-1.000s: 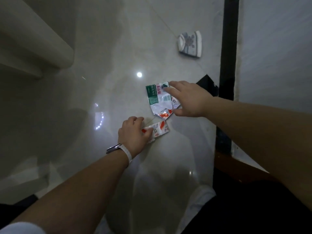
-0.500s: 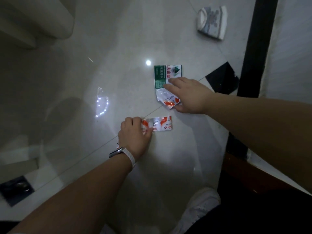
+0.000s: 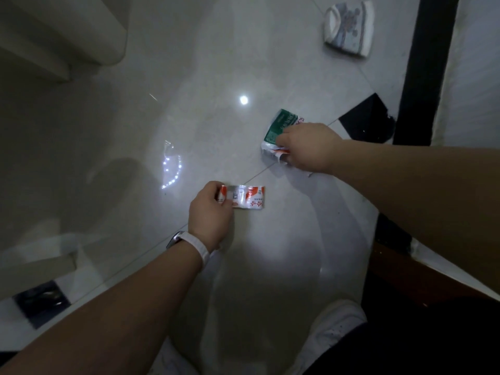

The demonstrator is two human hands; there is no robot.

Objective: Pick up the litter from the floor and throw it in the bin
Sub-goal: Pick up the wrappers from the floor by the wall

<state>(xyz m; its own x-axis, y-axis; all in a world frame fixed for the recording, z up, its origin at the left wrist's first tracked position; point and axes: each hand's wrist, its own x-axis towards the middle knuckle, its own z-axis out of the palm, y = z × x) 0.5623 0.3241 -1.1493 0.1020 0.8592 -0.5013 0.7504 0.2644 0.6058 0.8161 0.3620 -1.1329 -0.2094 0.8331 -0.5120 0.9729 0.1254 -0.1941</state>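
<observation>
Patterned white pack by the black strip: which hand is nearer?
Right. The right hand, gripping the green wrapper, sits just below the patterned pack; the left hand, pinching the red-and-white wrapper, is lower and further left.

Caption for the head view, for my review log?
Left hand pinches an orange-and-white wrapper, right hand grips a crumpled green wrapper, over a glossy tile floor.

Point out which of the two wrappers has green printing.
The crumpled wrapper gripped by the right hand, the farther one. The flat wrapper pinched by the left hand shows only orange and white.
</observation>
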